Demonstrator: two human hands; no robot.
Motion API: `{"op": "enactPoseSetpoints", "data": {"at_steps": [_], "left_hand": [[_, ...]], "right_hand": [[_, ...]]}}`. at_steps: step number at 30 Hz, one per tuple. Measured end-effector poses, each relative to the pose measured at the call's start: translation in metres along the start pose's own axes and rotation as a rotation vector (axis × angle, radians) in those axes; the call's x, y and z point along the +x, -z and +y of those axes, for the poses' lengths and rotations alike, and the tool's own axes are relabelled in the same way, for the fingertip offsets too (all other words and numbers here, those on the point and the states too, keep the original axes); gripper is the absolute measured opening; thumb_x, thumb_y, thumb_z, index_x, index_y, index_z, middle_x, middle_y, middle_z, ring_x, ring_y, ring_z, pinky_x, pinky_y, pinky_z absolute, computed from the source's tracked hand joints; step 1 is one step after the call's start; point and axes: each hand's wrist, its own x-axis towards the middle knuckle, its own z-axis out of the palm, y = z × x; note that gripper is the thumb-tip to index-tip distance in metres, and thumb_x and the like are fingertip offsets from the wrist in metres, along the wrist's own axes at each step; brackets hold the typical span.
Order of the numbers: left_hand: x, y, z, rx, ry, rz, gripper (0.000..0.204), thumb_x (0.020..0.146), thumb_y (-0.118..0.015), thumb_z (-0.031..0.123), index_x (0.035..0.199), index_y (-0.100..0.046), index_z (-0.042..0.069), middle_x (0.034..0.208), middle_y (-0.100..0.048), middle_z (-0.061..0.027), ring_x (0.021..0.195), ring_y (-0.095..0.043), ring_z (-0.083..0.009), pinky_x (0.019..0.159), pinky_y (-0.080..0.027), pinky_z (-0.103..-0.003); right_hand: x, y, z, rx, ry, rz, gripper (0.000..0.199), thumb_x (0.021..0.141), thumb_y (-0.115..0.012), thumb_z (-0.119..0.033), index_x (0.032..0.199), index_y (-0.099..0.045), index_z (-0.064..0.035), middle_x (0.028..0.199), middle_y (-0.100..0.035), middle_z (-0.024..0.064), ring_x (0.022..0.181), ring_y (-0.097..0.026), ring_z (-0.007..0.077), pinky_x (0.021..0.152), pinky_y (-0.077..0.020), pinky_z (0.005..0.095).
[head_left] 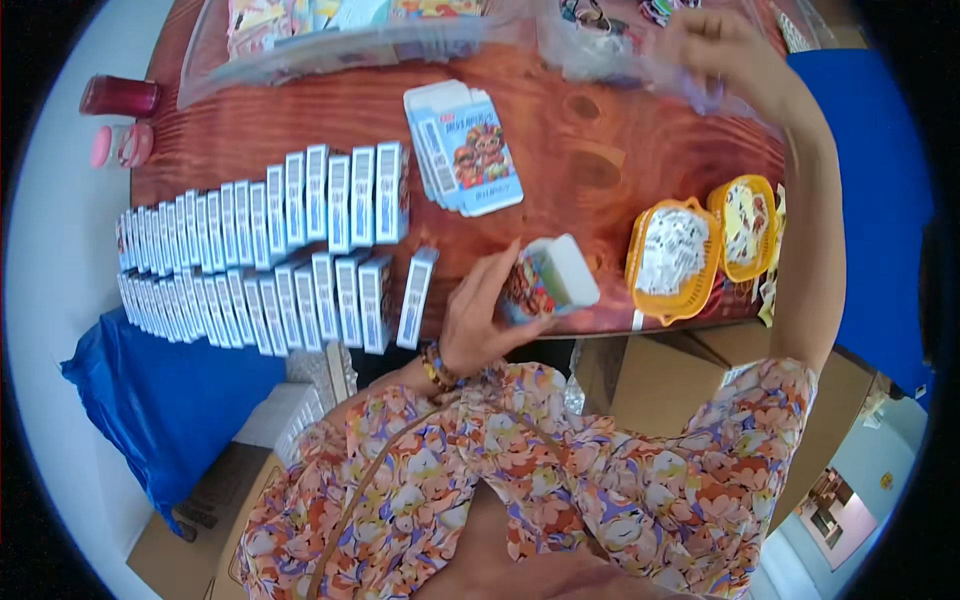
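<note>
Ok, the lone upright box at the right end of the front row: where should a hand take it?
Probably pinch the lone upright box across its two broad faces near the top edge, coming from above. It stands on a narrow edge, its right face is open toward the left hand, and a neighbouring box stands close on its left, so a side approach risks toppling the row.

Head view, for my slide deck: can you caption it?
Left hand holds a small open box beside rows of boxes; right hand reaches into a plastic bag.

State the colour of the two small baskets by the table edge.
Yellow-orange baskets, holding white printed packets; clearest in the head view.
</note>
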Motion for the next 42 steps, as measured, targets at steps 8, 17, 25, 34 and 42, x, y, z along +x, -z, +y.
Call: {"op": "enactPoseSetpoints", "data": {"at_steps": [8, 17, 25, 34, 42], "left_hand": [[-0.002, -0.003, 0.009, 0.102, -0.133, 0.04, 0.084, 0.072, -0.085, 0.023, 0.14, -0.046, -0.006, 0.122, -0.06, -0.0231, 0.108, -0.063, -0.0372, 0.09, -0.054, -0.042], [-0.009, 0.002, 0.018, 0.191, -0.177, 0.094, 0.083, 0.074, -0.084, 0.027, 0.14, -0.045, -0.005, 0.121, -0.059, -0.0227, 0.105, -0.064, -0.0366, 0.087, -0.055, -0.042], [-0.003, 0.011, 0.018, 0.177, -0.121, 0.255, 0.076, 0.076, -0.082, 0.028, 0.136, -0.048, -0.003, 0.113, -0.06, -0.0212, 0.101, -0.063, -0.0365, 0.082, -0.054, -0.042], [-0.013, -0.003, 0.021, 0.158, -0.173, 0.234, 0.077, 0.075, -0.081, 0.023, 0.139, -0.044, -0.001, 0.122, -0.057, -0.0215, 0.11, -0.06, -0.0371, 0.09, -0.052, -0.043], [-0.02, 0.021, 0.026, -0.248, -0.171, 0.055, 0.052, 0.087, -0.07, 0.005, 0.135, -0.052, 0.0, 0.122, -0.06, -0.0172, 0.109, -0.062, -0.0282, 0.093, -0.049, -0.035]], "right_hand": [[-0.081, -0.159, -0.097, -0.424, 0.043, -0.017, 0.022, 0.088, -0.068, -0.022, 0.082, -0.064, -0.0005, 0.071, -0.067, 0.015, 0.065, -0.068, 0.0295, 0.058, -0.0505, 0.039], [-0.113, -0.185, -0.104, -0.402, 0.07, 0.196, 0.014, 0.089, -0.066, -0.012, 0.091, -0.065, 0.0016, 0.074, -0.067, 0.0158, 0.068, -0.068, 0.0308, 0.061, -0.0514, 0.0399], [-0.154, -0.244, -0.106, -0.144, 0.043, 0.809, 0.012, 0.089, -0.068, -0.001, 0.1, -0.067, 0.0024, 0.094, -0.068, 0.0122, 0.083, -0.066, 0.0183, 0.078, -0.0521, 0.0303], [-0.146, -0.324, -0.084, 0.006, 0.069, 1.007, 0.031, 0.085, -0.074, -0.001, 0.114, -0.066, 0.0002, 0.108, -0.066, 0.0181, 0.094, -0.069, 0.0266, 0.076, -0.057, 0.0339], [-0.169, -0.297, -0.051, 0.461, 0.238, 0.729, 0.025, 0.09, -0.064, 0.007, 0.114, -0.066, 0.0026, 0.109, -0.064, 0.0086, 0.1, -0.063, 0.0144, 0.088, -0.05, 0.0258]]}}
